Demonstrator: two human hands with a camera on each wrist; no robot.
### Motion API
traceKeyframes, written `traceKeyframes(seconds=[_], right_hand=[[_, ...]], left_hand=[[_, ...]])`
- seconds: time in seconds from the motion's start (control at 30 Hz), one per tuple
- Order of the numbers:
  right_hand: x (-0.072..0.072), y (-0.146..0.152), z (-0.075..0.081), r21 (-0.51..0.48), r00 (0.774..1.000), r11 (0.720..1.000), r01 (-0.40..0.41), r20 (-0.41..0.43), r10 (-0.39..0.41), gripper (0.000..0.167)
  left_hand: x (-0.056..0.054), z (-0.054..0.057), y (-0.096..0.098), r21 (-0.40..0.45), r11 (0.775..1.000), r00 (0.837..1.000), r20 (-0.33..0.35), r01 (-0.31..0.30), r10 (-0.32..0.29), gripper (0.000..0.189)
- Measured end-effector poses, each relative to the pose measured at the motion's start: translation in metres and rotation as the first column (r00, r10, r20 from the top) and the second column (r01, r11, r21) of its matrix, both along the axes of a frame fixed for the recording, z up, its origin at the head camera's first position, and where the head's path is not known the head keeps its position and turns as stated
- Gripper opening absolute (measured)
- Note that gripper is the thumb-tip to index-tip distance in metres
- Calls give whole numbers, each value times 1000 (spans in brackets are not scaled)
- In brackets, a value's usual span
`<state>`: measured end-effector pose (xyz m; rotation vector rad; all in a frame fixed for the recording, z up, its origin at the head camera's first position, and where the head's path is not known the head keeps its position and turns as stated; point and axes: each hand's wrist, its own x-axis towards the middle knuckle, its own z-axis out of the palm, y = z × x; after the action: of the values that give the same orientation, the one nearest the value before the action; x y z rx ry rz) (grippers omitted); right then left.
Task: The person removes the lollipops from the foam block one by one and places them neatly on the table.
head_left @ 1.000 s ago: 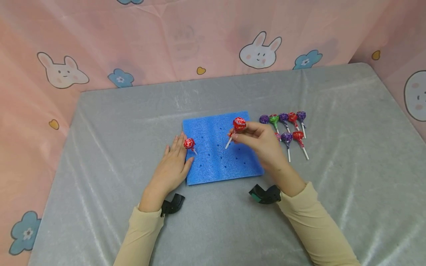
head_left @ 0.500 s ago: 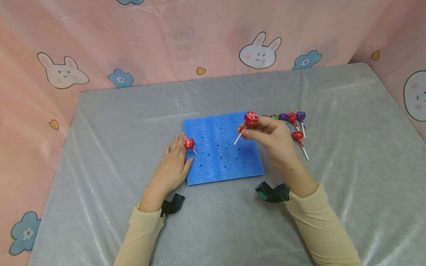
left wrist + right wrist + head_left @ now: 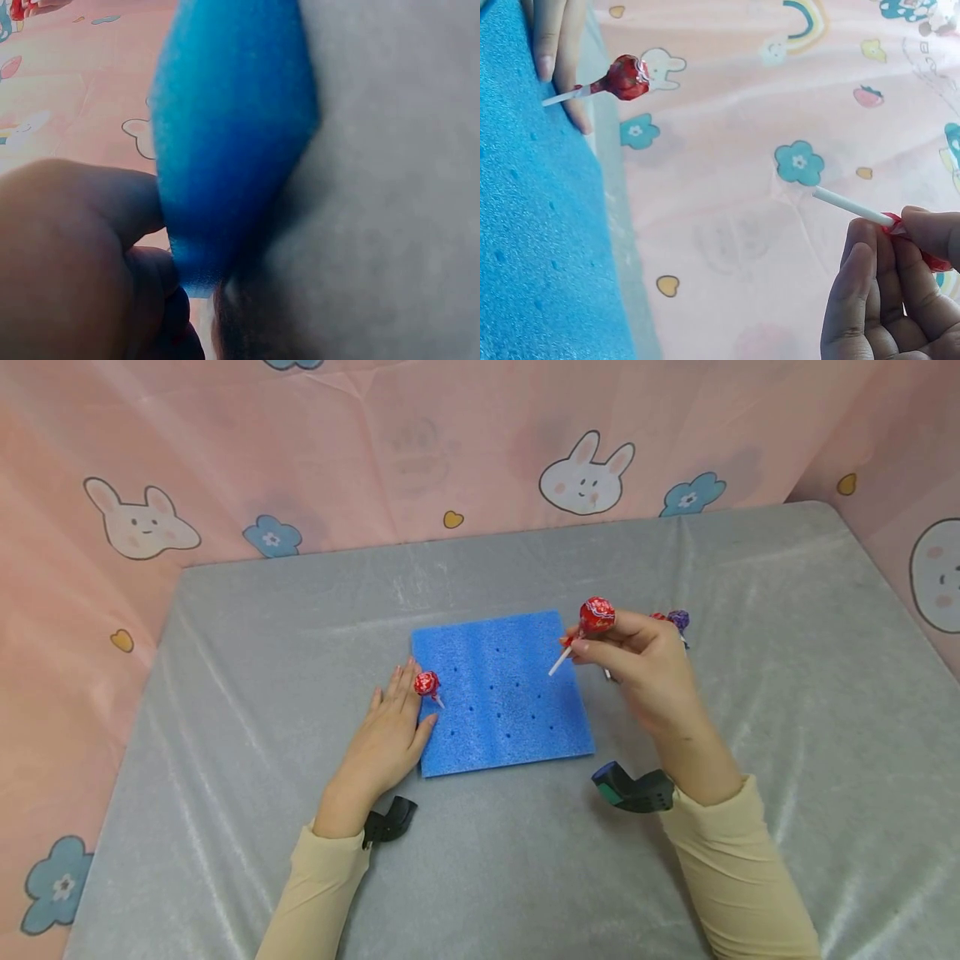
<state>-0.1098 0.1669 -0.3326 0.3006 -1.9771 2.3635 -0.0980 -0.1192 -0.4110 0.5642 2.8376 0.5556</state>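
A red-wrapped lollipop [image 3: 597,615] is pinched between the thumb and fingers of my right hand [image 3: 652,672], over the right edge of a blue foam board [image 3: 480,752]. Its white stick points down and left; in the right wrist view the stick [image 3: 851,205] is free of the foam. My left hand [image 3: 382,735] rests with straight fingers along the board's left edge, thumb on its top. Beside those fingers another red lollipop [image 3: 427,683] stands in the foam by its stick [image 3: 559,97]. Several small dark holes dot the board.
Purple lollipop [image 3: 678,620] and part of a red one show behind my right hand, which covers others there. A grey cloth-covered table [image 3: 262,693] lies under everything. Behind it hangs a pink curtain [image 3: 337,452] with rabbits. Both wrists wear black camera mounts [image 3: 633,788].
My right hand has moved right and away from me with the lollipop, from over the middle of the board to its right edge, covering most loose lollipops. My left hand has stayed put.
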Motion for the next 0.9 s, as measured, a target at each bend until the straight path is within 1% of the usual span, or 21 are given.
traceKeyframes(seconds=[0.13,0.3,0.53,0.73,0.9], right_hand=[[0,4,3,-10,1000,1000,4,-4,-4,22],[0,11,5,2,1000,1000,11,-19,-11,24],[1,21,9,-39,998,998,53,-40,-54,30],[1,32,12,-27,997,998,59,-51,-60,25],[3,42,14,24,994,995,95,-56,-93,21]], left_hand=[[0,0,0,0,1000,1000,0,1,-1,61],[0,0,0,-3,1000,1000,5,-1,1,62],[0,1,0,-1,1000,1000,5,-2,2,62],[0,1,0,-5,1000,1000,0,-2,2,61],[0,1,0,-11,1000,1000,0,1,-1,61]])
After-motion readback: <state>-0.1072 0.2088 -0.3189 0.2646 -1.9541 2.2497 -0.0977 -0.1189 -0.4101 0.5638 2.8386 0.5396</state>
